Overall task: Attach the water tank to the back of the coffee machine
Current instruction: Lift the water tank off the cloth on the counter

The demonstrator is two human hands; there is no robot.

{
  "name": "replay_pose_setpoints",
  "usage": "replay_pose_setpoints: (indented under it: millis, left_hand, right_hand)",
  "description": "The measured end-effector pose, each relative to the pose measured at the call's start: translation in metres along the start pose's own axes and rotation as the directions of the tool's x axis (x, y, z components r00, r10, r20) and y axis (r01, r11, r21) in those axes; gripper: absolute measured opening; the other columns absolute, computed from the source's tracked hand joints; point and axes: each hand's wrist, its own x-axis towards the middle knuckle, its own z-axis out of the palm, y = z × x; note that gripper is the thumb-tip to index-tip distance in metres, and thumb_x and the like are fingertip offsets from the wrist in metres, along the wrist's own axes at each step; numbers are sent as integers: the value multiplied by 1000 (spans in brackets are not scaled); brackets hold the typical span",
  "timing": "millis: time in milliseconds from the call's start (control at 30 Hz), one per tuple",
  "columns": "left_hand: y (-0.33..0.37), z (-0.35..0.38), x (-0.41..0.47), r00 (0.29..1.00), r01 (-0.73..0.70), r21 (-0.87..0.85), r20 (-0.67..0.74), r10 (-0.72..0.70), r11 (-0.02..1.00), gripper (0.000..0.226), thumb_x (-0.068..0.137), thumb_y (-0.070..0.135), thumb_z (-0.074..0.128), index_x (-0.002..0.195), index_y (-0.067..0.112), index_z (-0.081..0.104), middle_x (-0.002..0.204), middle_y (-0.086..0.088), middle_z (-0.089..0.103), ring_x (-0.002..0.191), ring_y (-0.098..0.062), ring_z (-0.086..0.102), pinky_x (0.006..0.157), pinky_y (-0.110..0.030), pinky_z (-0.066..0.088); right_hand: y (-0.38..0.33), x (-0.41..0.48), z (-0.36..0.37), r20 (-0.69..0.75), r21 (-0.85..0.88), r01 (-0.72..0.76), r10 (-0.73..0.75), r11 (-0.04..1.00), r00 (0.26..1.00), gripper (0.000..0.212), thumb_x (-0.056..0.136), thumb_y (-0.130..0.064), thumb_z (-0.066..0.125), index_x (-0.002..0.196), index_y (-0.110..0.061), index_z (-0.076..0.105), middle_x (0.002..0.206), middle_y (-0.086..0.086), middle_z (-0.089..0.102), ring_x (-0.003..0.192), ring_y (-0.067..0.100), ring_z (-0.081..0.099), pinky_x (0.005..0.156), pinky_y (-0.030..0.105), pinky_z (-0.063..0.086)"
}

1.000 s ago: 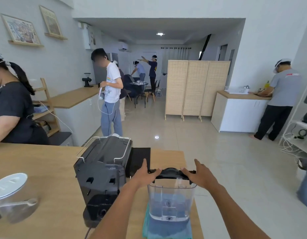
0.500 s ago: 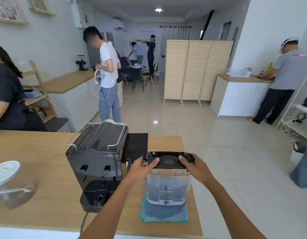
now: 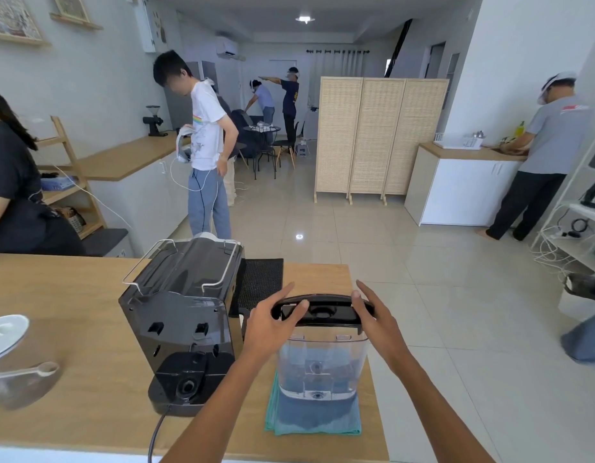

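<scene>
The water tank (image 3: 322,365), clear with a black lid (image 3: 322,310), stands upright on a folded teal cloth (image 3: 312,417) near the table's right end. My left hand (image 3: 272,324) presses the lid's left end, thumb on top. On the lid's right end is my right hand (image 3: 377,320), fingers stretched forward. The black coffee machine (image 3: 185,315) stands just left of the tank, its back and bottom socket facing me. Tank and machine are a small gap apart.
A black ribbed mat (image 3: 261,282) lies behind the machine. The power cord (image 3: 155,436) hangs over the near edge. A clear jar (image 3: 8,362) with a scoop sits far left. The wooden table (image 3: 72,329) ends just right of the tank. Several people stand around the room.
The view has tilted down and drawn closer. Both hands stay on the tank's lid, with fingers stretched further forward. The tank is still on the cloth.
</scene>
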Motion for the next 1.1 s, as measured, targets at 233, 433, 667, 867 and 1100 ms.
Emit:
replay_pose_setpoints:
  millis: [233, 433, 667, 867, 1100]
  left_hand:
    - [6, 6, -5, 998, 56, -61, -23, -58, 997, 65, 88, 69, 54, 148, 43, 49, 135, 15, 65, 90, 18, 57, 88, -6, 41]
    - [-3, 1, -11, 994, 94, -122, 74, -86, 988, 96, 68, 88, 58, 152, 46, 38, 157, 4, 46, 147, -20, 39, 119, -49, 35]
    - [-18, -6, -22, 973, 54, -60, 227, -39, 997, 83, 88, 47, 72, 158, 42, 27, 156, 21, 30, 114, 26, 51, 106, -28, 45]
    - [-33, -5, -23, 980, -12, 101, 197, -8, 995, 93, 75, 80, 65, 151, 66, 12, 150, 29, 34, 137, 1, 34, 108, -34, 38]
    - [-39, -1, -21, 981, -36, 191, 192, -2, 981, 107, 72, 71, 75, 152, 64, 4, 149, 20, 45, 119, -3, 48, 92, -26, 41]
  right_hand:
    - [0, -3, 3, -14, 50, 0, 0, 999, 1000, 82, 75, -85, 43, 149, -50, 35, 155, -1, 46, 141, 24, 43, 116, 45, 37]
    - [6, -11, -1, 47, 67, -1, -2, 998, 999, 80, 81, -71, 49, 153, -46, 26, 158, -3, 40, 144, 21, 39, 110, 34, 33]
    - [27, -22, 2, 116, -86, 54, -44, 995, 992, 87, 84, -64, 51, 157, -44, 8, 157, -11, 39, 143, 21, 42, 107, 29, 38]
    - [42, -20, 1, 155, -100, 104, -88, 990, 984, 88, 84, -66, 54, 153, -55, -1, 152, -24, 38, 137, 6, 42, 104, 23, 39]
    - [49, -20, 2, 150, -122, 178, -159, 976, 976, 105, 77, -59, 71, 156, -47, 2, 134, -44, 45, 113, -18, 54, 84, 0, 42]
